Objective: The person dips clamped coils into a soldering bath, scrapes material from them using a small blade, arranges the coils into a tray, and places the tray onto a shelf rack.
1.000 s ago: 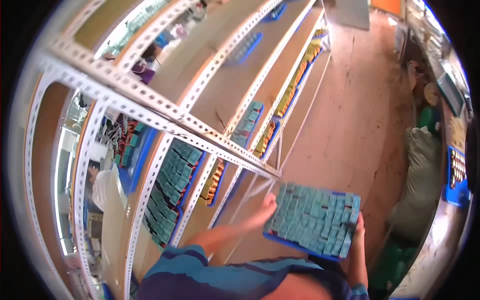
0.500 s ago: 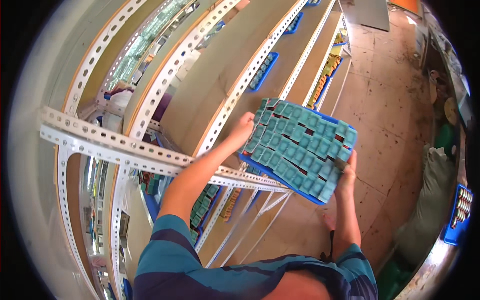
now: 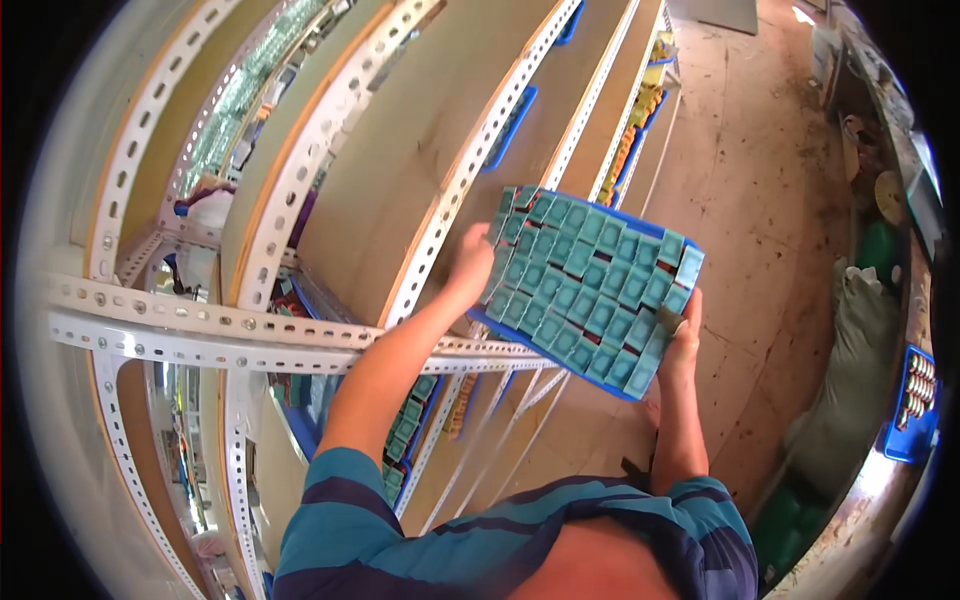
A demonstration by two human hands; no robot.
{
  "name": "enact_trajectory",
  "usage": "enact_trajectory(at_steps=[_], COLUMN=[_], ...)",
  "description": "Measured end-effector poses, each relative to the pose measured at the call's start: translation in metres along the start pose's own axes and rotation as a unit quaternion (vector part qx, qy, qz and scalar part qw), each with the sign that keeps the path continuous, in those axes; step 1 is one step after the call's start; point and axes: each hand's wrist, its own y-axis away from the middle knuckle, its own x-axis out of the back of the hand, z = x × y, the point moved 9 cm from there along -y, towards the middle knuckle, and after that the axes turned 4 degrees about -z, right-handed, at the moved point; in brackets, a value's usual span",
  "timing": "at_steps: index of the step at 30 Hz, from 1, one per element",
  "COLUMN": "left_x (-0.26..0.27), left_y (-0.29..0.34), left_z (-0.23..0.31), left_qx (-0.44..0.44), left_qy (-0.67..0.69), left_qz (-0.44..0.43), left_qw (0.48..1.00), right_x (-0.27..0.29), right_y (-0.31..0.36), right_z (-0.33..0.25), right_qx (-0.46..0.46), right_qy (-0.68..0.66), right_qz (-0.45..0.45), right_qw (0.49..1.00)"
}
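A blue plastic tray (image 3: 520, 338) is held out in front of me, slightly turned, beside the shelving. Rows of teal square blocks (image 3: 590, 290) fill it, each with a square recess on top, and small red-brown gaps show between some of them. My left hand (image 3: 474, 262) is closed on the tray's left end, its fingertips partly hidden by the blocks. On the right end, my right hand (image 3: 682, 345) grips the edge from the side, with its thumb near the top and a brownish covering on the thumb. The other fingers are hidden beneath.
A white perforated metal rack (image 3: 250, 325) spans the left. Its shelves bear a blue tray (image 3: 512, 128), yellow-orange pieces (image 3: 625, 150) and, lower down, teal blocks (image 3: 405, 430). To the right lie a brown floor (image 3: 740, 200), a grey-green sack (image 3: 845, 370) and a blue tray of metal parts (image 3: 890, 440).
The rack and surroundings have shifted left in the picture as the view moved. The tray sits slightly further left and higher in the picture, with both hands still holding it.
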Motion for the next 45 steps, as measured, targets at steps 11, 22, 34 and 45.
enact_trajectory(at_steps=[11,22,34,45], left_x=[0.113,0.085,0.049,0.042], left_y=[-0.010,0.237,0.198,0.196], left_z=[-0.074,0.211,0.202,0.203], left_qx=[0.050,-0.369,-0.254,-0.269], left_qy=[0.006,-0.588,-0.740,-0.754], left_qz=[0.155,0.151,0.088,0.077], left_qw=[0.987,0.704,0.617,0.595], right_x=[-0.064,-0.059,-0.125,-0.121], right_y=[-0.020,-0.054,-0.069,-0.039], right_z=[0.044,0.026,0.118,0.123], right_qx=[-0.030,-0.076,-0.138,-0.057], right_qy=[-0.027,0.106,0.110,0.198], right_qz=[-0.052,-0.051,-0.151,-0.156], right_qw=[0.998,0.990,0.973,0.966])
